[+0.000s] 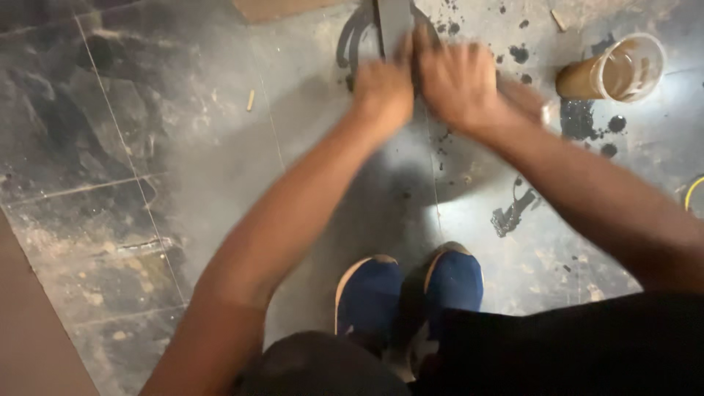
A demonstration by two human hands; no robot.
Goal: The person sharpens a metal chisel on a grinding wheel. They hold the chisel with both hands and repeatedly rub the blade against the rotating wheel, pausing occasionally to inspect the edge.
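Note:
I look down past my knees at a grey stained floor. Both arms reach forward. My left hand (383,92) and my right hand (458,82) meet side by side on a flat grey strip (394,22) that runs away from me at the top of the view. Both hands look closed around its near end, though motion blur hides the fingers. A dark curved mark (352,37) lies on the floor beside the strip.
A clear plastic cup (620,70) with brownish liquid lies tilted at the upper right, amid black splotches (583,121). My blue shoes (407,290) stand below the hands. A brown panel (29,330) borders the lower left; a yellow curved edge (693,192) shows far right.

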